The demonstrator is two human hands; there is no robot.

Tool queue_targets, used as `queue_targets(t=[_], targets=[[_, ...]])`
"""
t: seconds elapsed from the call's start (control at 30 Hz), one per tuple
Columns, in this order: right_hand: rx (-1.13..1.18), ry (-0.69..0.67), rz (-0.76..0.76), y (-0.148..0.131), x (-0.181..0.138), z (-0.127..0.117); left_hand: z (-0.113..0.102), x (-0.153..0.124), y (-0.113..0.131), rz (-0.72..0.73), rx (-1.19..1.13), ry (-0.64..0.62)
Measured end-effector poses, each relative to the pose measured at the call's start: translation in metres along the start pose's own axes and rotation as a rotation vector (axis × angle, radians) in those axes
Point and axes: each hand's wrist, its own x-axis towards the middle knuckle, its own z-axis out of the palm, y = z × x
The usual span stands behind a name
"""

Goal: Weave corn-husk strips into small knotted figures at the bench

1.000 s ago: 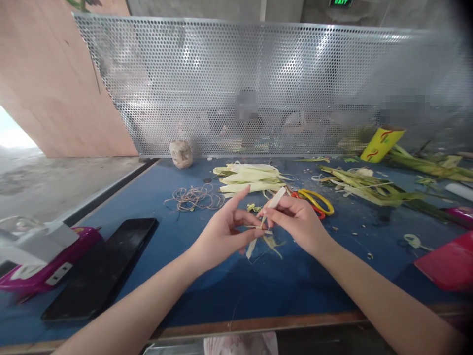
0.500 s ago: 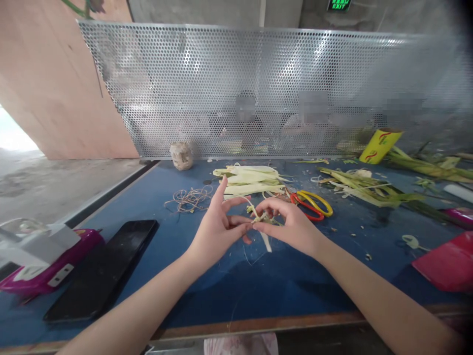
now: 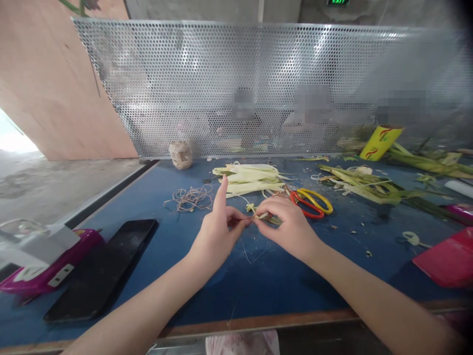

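Both my hands meet over the table around a small knotted piece of pale green husk strip (image 3: 251, 207). My left hand (image 3: 220, 224) is closed in a pinch at its near end, with one finger pointing straight up. My right hand (image 3: 286, 222) pinches the same piece between thumb and fingers, and the fingers hide part of it. Just beyond lies a pile of flat pale husk leaves (image 3: 254, 176). Scissors with one red and one yellow handle (image 3: 313, 203) rest close behind my right hand.
Left are a tangle of thin brown string (image 3: 192, 199), a black phone (image 3: 103, 268) and a purple power strip (image 3: 88, 240). Right are green leaf stalks (image 3: 362, 185), a yellow tube (image 3: 380, 143) and a red object (image 3: 445, 259). A perforated metal screen (image 3: 221, 64) stands behind, with people beyond it.
My left fingers have closed into a tighter pinch, and my right hand has curled in further. The white strip end hanging below my hands no longer shows.
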Motion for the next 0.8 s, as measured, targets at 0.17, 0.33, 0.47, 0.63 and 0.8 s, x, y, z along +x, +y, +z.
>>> queue_targets(t=[0.17,0.33,0.47,0.63,0.8], targets=[[0.039,0.015,0.055,-0.002,-0.001,0.001,0.0,-0.001,0.002,0.04,0.205,-0.024],[0.149,0.049,0.145,-0.005,-0.001,0.002,-0.002,-0.001,0.005,0.031,0.225,-0.044],[0.252,0.015,0.296,-0.003,0.002,-0.003,-0.005,-0.001,0.004,0.028,0.178,-0.034],[0.382,-0.133,0.374,0.003,0.007,-0.011,-0.003,0.0,-0.002,0.035,0.005,-0.064],[0.328,-0.167,0.287,0.001,0.005,-0.011,0.0,0.0,-0.004,0.031,-0.071,-0.074]])
